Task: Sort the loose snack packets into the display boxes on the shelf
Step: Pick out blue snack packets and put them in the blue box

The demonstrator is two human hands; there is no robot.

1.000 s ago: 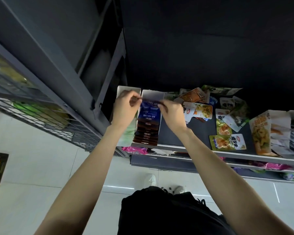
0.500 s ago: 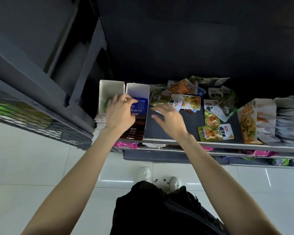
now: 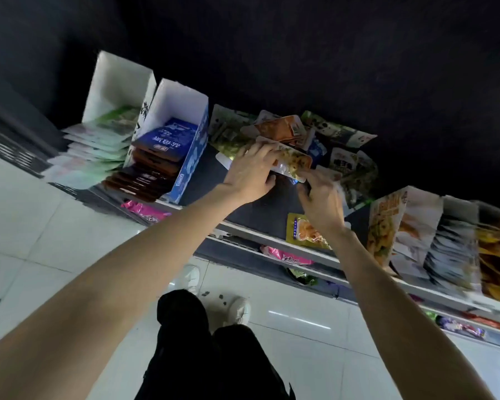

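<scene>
Yellow and white foil is what I'm closing on: my left hand is curling over one end of a snack packet while my right hand is pinching its near corner, so both grips are tightening on the same packet at the edge of the loose pile on the shelf. I'm holding it by the ends, probably to lift it flat toward a matching display box on the right. The blue box is sitting full at left. Print is blurring, and my fingers are hiding the packet's underside.
</scene>
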